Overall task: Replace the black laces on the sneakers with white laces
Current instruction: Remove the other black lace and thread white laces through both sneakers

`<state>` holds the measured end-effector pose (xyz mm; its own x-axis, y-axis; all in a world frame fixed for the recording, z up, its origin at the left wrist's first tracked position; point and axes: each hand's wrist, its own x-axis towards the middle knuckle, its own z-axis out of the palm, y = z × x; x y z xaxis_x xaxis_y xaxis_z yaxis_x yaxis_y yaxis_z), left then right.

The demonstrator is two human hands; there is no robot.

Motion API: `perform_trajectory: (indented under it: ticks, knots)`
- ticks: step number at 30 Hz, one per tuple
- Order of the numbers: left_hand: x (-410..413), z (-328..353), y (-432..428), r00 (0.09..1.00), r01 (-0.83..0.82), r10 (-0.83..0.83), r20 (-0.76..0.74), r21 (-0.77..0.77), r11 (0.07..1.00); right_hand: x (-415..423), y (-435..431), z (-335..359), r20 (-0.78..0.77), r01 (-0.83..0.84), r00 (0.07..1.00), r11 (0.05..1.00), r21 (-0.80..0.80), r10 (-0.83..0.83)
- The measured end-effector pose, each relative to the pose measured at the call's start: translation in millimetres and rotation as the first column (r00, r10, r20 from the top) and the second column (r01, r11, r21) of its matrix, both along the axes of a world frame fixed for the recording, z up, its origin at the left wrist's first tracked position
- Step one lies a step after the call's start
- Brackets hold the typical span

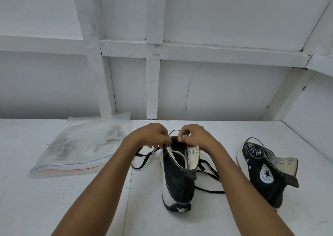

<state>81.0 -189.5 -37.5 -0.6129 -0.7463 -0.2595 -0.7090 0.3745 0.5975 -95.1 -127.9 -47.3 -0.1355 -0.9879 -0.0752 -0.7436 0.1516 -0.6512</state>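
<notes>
Sneaker (177, 178) stands mid worktop (54, 199), heel toward the near edge, long axis running to the far edge; left hand (153, 135) and right hand (195, 136), equally near, each grip pinching the black lace (145, 161) at the upper eyelets directly beneath.

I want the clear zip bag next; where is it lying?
Head view: the zip bag lies flat on the table, left of the left hand and the sneaker it holds.

We read "ALL STAR" with star on round ankle patch (266, 174), right sneaker (266, 171), right of frame.
</notes>
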Motion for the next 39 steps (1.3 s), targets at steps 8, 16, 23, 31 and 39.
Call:
perform_trajectory:
  ticks: [8,16,23,31,39]
  knots:
    - [-3.8,-6.4,-9.9,1.0,-0.006,0.006,-0.008,0.076,0.997,-22.2,-3.6,-12.8,0.047,0.33,0.944,0.935,-0.13,-0.326]
    - [-7.6,-11.6,-18.8,1.0,-0.003,0.003,0.014,-0.024,1.0,-5.4,-9.6,3.0,-0.068,-0.13,0.989,0.99,0.054,0.134]
    - [-2.6,-16.3,-19.0,0.998,-0.048,0.049,-0.039,0.008,0.999,-5.6,-7.1,-4.9,0.406,0.102,0.913,0.986,-0.131,-0.041]
    - [-5.1,-18.7,-18.9,0.997,-0.056,0.058,-0.055,0.037,0.998,-29.9,-0.4,4.0,0.85,0.311,0.505,0.95,-0.013,-0.153]
    - [-7.4,-18.0,-19.2,0.998,-0.046,0.048,-0.033,0.056,0.997,-14.7,9.4,9.9,0.113,-0.043,0.993,0.999,-0.02,0.045]
